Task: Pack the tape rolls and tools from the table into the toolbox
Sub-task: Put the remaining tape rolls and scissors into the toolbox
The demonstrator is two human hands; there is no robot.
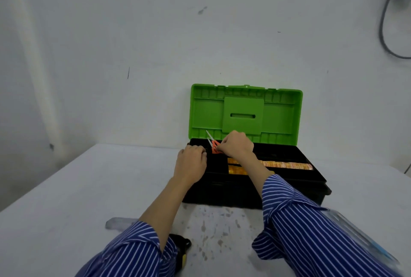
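Your right hand [235,145] pinches the orange-handled scissors [214,146] over the far-left corner of the open toolbox [255,192]. Your left hand [192,163] rests curled at the box's left edge; what it grips cannot be told. Still unpacked on the near table [66,187]: a black-and-yellow tool [183,247] and a clear package [364,236].

A white table [66,187] spreads out below the fingers, its near part speckled with grey stains [213,232]. Behind the fingers rises a pale wall [133,32] with a few dark marks — one thin vertical scratch [128,73] up and to their left. A white pipe [37,54] runs down the wall far left of them; a grey cable [384,32] loops at the upper right.
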